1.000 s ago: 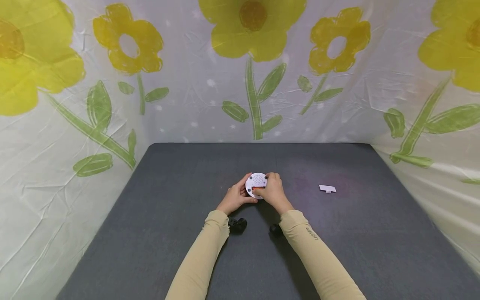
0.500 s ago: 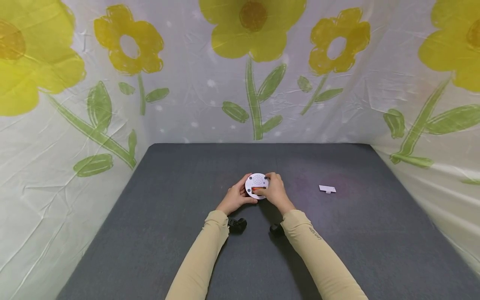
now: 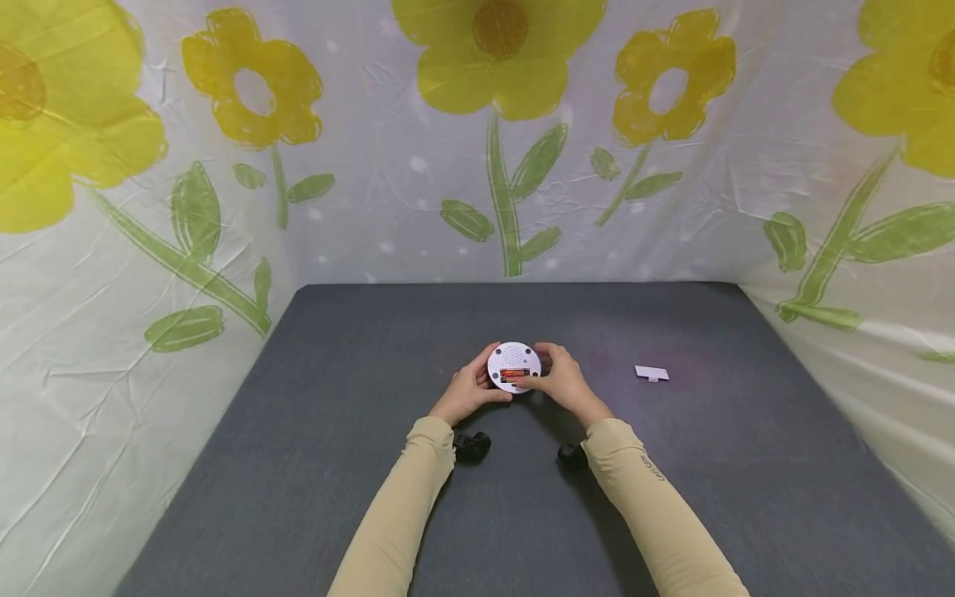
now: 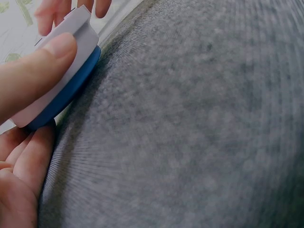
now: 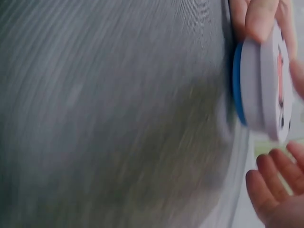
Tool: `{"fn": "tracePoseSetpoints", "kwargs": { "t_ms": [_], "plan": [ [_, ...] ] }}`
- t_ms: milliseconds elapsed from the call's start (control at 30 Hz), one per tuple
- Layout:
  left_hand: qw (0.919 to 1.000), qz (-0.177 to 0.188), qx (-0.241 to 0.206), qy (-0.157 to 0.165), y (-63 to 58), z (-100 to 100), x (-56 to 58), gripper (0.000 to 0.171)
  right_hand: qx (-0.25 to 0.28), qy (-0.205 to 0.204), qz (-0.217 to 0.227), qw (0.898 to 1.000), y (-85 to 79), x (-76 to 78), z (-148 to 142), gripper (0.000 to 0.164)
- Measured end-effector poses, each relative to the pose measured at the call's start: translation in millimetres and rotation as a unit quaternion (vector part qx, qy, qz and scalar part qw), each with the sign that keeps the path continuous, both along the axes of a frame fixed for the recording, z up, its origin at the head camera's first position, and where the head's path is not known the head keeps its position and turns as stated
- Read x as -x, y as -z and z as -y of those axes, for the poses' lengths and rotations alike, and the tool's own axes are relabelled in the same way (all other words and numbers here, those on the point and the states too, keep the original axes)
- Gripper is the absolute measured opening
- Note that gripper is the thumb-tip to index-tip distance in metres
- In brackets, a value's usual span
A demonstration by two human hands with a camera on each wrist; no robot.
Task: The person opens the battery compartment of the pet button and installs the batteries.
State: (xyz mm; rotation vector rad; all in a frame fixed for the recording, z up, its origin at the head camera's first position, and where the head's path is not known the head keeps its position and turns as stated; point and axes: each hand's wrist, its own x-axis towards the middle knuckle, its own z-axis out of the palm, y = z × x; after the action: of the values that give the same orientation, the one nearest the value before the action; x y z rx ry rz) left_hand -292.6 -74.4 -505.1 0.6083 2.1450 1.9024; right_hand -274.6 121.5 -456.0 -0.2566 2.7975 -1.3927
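While clamping the round white device between thumb and fingers of the left hand over the grey table, apparently settling batteries with the right hand (loosely spread, gripping nothing). Next, probably calls for fetching the white cover, well apart rightward.

I count two hands; between them one gadget, at least two batteries; to their right, one cover.

At the head view's center, your right hand hides part of the batteries in the disc, their print too small to read; your sleeves run off the bottom edge.
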Motion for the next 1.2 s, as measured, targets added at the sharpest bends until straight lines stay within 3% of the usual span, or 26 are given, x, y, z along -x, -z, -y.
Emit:
{"fn": "tracePoseSetpoints", "kwargs": {
  "t_ms": [267, 433, 700, 900, 1200],
  "plan": [
    [0.9998, 0.014, 0.002, 0.014, -18.5, 1, -7.0, 0.095, 0.004, -0.022, -0.037, 0.999, 3.5, -1.1, -34, 0.07],
    [1.0, 0.006, 0.006, -0.005, -2.6, -1, 0.8, 0.096, -0.013, -0.009, -0.061, 0.998, 5.4, -1.5, -59, 0.063],
    [0.9995, 0.004, 0.022, -0.022, -0.2, -2, -0.3, 0.096, -0.044, -0.004, -0.052, 0.998, 3.4, -6.2, -97, 0.052],
    [0.9995, 0.011, 0.023, -0.017, 0.1, -1, 0.3, 0.097, -0.079, 0.001, -0.031, 0.996, -0.6, -8.5, -125, 0.046],
    [0.9997, 0.017, 0.017, 0.006, -23.0, 1, -10.6, 0.095, -0.117, 0.024, -0.023, 0.993, -5.0, -10.4, -157, 0.045]
  ]
}}
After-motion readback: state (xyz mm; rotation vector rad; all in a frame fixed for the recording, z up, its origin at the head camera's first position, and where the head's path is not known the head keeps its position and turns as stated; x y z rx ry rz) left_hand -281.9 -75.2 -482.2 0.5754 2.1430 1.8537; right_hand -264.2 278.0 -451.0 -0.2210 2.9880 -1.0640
